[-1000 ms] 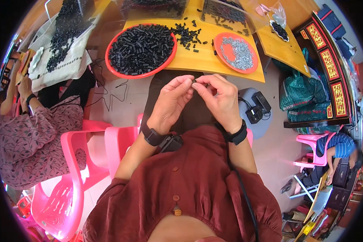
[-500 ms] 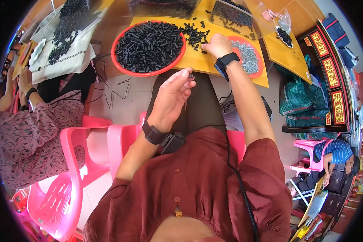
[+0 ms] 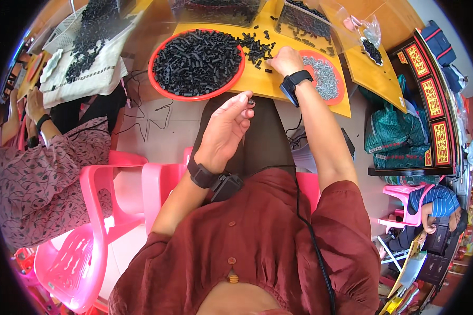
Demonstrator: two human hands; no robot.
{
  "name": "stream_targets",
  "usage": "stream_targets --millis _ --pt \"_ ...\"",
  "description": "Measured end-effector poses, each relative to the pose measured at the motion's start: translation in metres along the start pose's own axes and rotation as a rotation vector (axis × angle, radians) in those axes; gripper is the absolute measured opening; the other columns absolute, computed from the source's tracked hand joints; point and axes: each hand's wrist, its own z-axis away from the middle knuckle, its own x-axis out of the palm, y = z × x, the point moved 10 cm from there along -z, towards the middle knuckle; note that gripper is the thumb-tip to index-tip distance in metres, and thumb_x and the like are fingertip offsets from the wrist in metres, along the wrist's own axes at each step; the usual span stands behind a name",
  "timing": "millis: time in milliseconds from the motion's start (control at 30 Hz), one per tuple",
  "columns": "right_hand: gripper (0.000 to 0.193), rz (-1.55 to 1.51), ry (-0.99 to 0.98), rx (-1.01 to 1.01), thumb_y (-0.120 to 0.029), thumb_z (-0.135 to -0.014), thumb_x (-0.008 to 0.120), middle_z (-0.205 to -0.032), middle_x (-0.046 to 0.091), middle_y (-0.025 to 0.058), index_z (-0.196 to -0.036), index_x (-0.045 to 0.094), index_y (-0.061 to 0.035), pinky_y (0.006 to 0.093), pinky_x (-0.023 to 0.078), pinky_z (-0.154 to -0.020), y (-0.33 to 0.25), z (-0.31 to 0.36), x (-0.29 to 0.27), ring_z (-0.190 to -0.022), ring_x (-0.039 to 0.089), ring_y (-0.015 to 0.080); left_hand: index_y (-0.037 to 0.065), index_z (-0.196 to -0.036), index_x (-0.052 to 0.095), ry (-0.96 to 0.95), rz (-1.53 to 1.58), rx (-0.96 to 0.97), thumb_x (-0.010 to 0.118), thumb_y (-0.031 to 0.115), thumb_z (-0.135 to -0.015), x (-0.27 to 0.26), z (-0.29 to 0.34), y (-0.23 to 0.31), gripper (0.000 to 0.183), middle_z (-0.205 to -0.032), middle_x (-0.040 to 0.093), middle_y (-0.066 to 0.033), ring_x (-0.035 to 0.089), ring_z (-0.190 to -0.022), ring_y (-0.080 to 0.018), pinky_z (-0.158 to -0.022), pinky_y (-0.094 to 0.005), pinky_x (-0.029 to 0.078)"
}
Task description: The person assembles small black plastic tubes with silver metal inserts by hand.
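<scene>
In front of my lap my left hand (image 3: 226,123) is closed, pinching a small black cylindrical piece (image 3: 251,103) between thumb and fingers, its round end showing. Over the yellow table my right hand (image 3: 287,62) has its fingers curled together; what they hold, if anything, is hidden. It sits between a scatter of loose black tubular pieces (image 3: 257,50) and a red tray of silvery screws (image 3: 323,76). One loose black piece (image 3: 268,70) lies just by its fingers. A big round red-rimmed tray (image 3: 151,71), heaped with similar black pieces, stands to the left.
Clear bins (image 3: 305,25) of black parts stand at the back of the yellow table (image 3: 263,88). On the left another person (image 3: 52,178) sits near a cloth-covered table. Pink plastic chairs (image 3: 97,210) are beside me. Green bags (image 3: 391,131) lie right, by a dark carved cabinet (image 3: 435,110).
The view has shifted slightly. My left hand keeps its pinch on the black piece, its end turned a little; my right hand stays beside the loose pieces.
</scene>
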Motion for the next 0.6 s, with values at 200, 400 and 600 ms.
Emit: stream_targets --millis 200,400,600 --pt "0.027 0.025 0.031 0.065 -0.014 -0.074 0.062 -0.099 0.064 0.0272 -0.094 0.067 0.0033 0.043 0.051 -0.083 0.006 -0.006 0.005 -0.095 0.062 0.0396 0.004 -0.109 0.06 0.005 0.016 -0.008 0.06 0.015 -0.091 -0.002 -0.002 0.0 0.021 -0.088 0.062 0.0009 0.057 -0.074 -0.0067 -0.063 -0.0179 0.044" --pt "0.025 0.024 0.028 0.025 -0.013 -0.076 0.058 -0.098 0.064 0.0275 -0.092 0.067 0.003 0.0452 0.05 -0.083 0.014 -0.015 0.009 -0.097 0.061 0.041 0.004 -0.109 0.06 0.008 0.043 0.001 0.061 0.015 -0.091 -0.005 -0.002 0.004 0.021 -0.088 0.062 0.0005 0.055 -0.073 -0.0063 -0.062 -0.0174 0.044" --pt "0.019 0.028 0.147 -0.001 -0.019 -0.072 0.064 -0.087 0.067 0.0201 -0.083 0.072 -0.0045 0.0423 0.051 -0.078 0.042 -0.04 0.009 -0.086 0.064 0.0372 0.003 -0.114 0.056 0.014 0.049 -0.022 0.055 0.014 -0.094 -0.006 -0.003 0.002 0.023 -0.093 0.057 -0.0016 0.052 -0.075 -0.0079 -0.062 -0.0182 0.045"
